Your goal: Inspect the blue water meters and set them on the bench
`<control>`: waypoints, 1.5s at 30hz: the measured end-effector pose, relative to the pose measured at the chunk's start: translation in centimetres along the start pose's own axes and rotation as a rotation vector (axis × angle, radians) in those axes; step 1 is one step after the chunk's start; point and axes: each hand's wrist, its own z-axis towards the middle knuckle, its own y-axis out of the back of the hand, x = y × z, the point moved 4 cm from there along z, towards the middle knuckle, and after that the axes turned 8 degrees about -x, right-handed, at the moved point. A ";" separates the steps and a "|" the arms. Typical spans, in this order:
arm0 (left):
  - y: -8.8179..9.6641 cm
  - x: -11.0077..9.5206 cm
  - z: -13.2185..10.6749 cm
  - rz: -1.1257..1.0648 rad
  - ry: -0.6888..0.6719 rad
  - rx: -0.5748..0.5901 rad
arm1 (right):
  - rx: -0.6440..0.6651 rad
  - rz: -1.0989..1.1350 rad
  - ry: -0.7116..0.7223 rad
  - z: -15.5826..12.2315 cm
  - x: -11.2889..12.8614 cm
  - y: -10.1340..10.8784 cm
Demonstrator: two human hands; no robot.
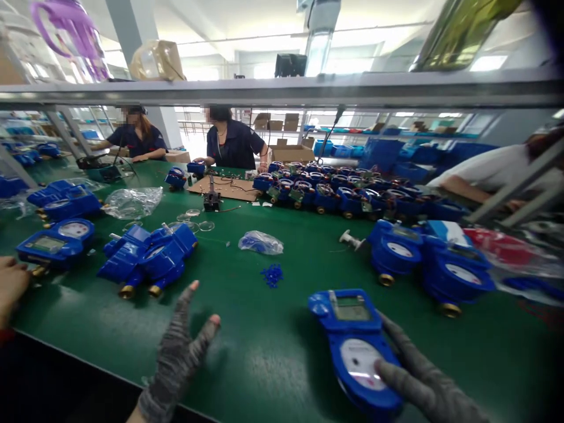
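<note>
Green table [264,329] standing in bright room under white shelf [264,89], two people [235,144] working at far edge, right hand [416,376] holding blue meter [355,355] toward near edge, left hand [180,349] hovering, fingers [180,312] standing wide.

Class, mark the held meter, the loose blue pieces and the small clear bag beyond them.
Held meter [353,351], head view: white dial face.
Loose blue pieces [272,275], head view: heap's middle.
Small clear bag [261,242], head view: its middle.

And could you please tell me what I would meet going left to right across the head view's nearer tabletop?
Another person's hand, blue water meter, gloved left hand, pile of small blue pieces, held water meter.
</note>
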 end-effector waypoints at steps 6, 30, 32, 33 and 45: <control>-5.5 -4.4 -6.1 -0.877 0.628 0.417 | 0.495 0.368 0.123 -4.2 1.9 -14.6; -3.0 -3.4 -2.1 -0.798 0.563 0.200 | -0.011 -0.819 0.543 6.1 3.2 -16.5; -3.1 -3.7 -2.1 -0.815 0.580 0.198 | 0.006 -0.841 0.553 5.4 2.7 -16.1; -3.2 -3.7 -2.1 -0.819 0.585 0.198 | 0.015 -0.836 0.555 5.2 2.5 -16.0; -3.3 -2.4 -2.4 -0.779 0.593 0.192 | 0.030 -0.777 0.473 5.9 2.7 -15.8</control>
